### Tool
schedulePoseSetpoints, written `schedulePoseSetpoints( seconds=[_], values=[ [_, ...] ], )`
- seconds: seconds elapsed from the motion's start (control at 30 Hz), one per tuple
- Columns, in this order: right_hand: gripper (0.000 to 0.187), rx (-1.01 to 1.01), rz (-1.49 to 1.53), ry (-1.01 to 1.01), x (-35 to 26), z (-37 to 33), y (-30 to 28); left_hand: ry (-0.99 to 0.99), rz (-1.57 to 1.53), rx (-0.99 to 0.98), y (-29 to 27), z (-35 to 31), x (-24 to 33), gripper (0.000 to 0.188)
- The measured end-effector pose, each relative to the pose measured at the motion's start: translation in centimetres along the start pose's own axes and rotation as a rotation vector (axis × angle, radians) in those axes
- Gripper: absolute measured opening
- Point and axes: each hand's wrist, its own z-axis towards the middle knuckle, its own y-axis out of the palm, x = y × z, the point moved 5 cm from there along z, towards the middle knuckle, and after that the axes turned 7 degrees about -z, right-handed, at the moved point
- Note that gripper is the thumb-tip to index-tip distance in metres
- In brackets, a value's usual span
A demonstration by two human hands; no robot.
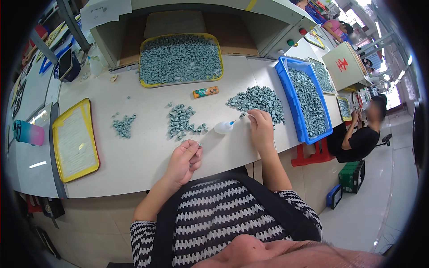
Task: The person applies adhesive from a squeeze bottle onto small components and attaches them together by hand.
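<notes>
My left hand [184, 161] is closed near the table's front edge, with a small grey-green piece [200, 144] showing at its fingertips. Farther right, my right hand [260, 125] pinches at the near edge of a large pile of the same pieces [261, 100]; one piece [242, 115] shows by its fingertips. Between the hands is a small white squeeze bottle [222, 128] with a blue tip. A middle pile [179, 118] lies beyond my left hand, and a smaller pile [124, 126] sits farther left.
A yellow-rimmed tray full of pieces [181, 60] stands at the back. On the right is a blue bin of pieces [308, 102]. An orange and green packet [206, 92] lies mid-table. At left are a yellow-rimmed tray [76, 140] and a drink bottle [29, 132]. A person [364, 129] sits at right.
</notes>
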Motion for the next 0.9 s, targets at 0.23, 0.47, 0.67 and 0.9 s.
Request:
schedulePoseSetpoints(
  seconds=[0.23, 0.47, 0.67, 0.9],
  values=[
    [0.014, -0.077, -0.193, 0.010, 1.1, 0.0, -0.1, -0.004, 0.013, -0.014, 0.2, 0.1, 0.0, 0.012],
    [0.015, -0.185, -0.145, 0.006, 1.2, 0.9, -0.1, 0.014, -0.004, 0.005, 0.2, -0.1, 0.1, 0.012],
    [0.024, -0.118, -0.157, -0.265, -2.0, 1.2, 0.5, -0.012, 0.016, -0.017, 0.3, 0.0, 0.1, 0.012],
    [0.023, -0.241, -0.064, -0.105, -1.3, 0.9, 1.6, -0.018, -0.018, -0.049, 0.1, 0.0, 0.1, 0.014]
  ],
)
